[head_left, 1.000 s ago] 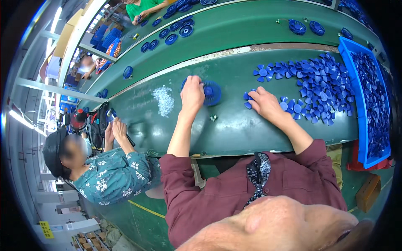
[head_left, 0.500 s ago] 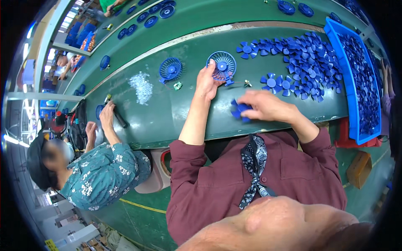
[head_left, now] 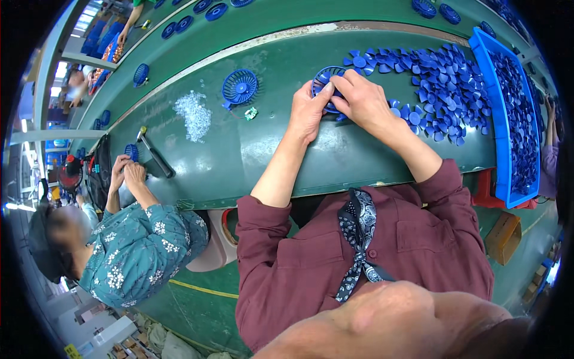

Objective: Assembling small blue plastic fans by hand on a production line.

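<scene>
My left hand is closed round the near left side of a round blue fan housing, its thumb on the rim. My right hand covers the housing's right part, fingers bent and pinched together over its middle. The blue fan blade it carried is mostly hidden under the fingers. To the left lies a second blue fan housing, with a small green circuit board beside it. Right of my hands, many loose blue fan blades spread over the green table.
A blue tray full of fan blades stands at the table's right end. Small clear pieces lie heaped at left. Beyond them, a hammer rests near a co-worker's hands. More fan housings sit on the far surface.
My right hand has moved up and left with the fan blade, onto the housing in my left hand. The co-worker's hands have left the hammer and come together at a blue housing.
</scene>
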A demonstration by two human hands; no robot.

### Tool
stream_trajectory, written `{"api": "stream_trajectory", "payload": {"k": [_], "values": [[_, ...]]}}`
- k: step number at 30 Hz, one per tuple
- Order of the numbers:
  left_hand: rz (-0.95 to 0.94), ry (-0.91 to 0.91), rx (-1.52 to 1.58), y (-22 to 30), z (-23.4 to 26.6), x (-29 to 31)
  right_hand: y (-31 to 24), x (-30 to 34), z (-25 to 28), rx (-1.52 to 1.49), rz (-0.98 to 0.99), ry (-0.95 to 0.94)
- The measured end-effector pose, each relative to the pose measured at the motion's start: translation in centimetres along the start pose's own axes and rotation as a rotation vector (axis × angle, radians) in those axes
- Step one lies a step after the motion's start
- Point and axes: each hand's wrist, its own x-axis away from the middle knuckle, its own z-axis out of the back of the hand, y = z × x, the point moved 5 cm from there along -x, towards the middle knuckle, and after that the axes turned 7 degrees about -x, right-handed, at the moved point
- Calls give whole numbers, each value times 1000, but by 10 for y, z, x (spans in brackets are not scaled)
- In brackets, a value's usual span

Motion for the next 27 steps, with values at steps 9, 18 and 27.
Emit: {"api": "stream_trajectory", "payload": {"k": [9,18,27], "values": [[-222,6,-212,16,0,4,47,2,3,-462,-352,-92],[-192,143,-461,23,13,1,69,-18,-25,-685,-500,-393],[-496,826,-1700,72,60,13,113,-40,15,-58,-200,80]]}}
